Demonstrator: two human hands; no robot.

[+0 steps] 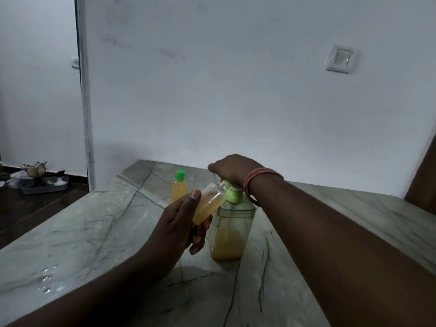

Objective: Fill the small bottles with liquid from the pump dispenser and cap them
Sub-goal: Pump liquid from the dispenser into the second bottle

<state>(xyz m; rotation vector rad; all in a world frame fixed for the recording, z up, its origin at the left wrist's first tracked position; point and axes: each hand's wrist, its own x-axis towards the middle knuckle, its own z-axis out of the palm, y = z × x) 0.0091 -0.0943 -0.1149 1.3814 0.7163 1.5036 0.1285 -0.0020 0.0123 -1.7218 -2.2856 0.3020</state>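
Observation:
A clear pump dispenser [230, 232] with a green collar stands on the marble table [99, 232], holding orange-yellow liquid in its lower part. My right hand [232, 172] lies on top of its pump head, palm down, hiding the head and nozzle. My left hand [182, 223] holds a small uncapped bottle [208, 204] tilted, its open mouth up against the pump under my right hand; it is partly filled with orange liquid. Behind it a second small bottle [179, 188] stands upright, filled and closed with a green cap.
A white wall rises right behind the table's far edge, with a light switch [341, 59] on it. Water drops [44, 279] sit on the table's near left. A grey tray with odds and ends [44, 182] lies on the dark floor at the left.

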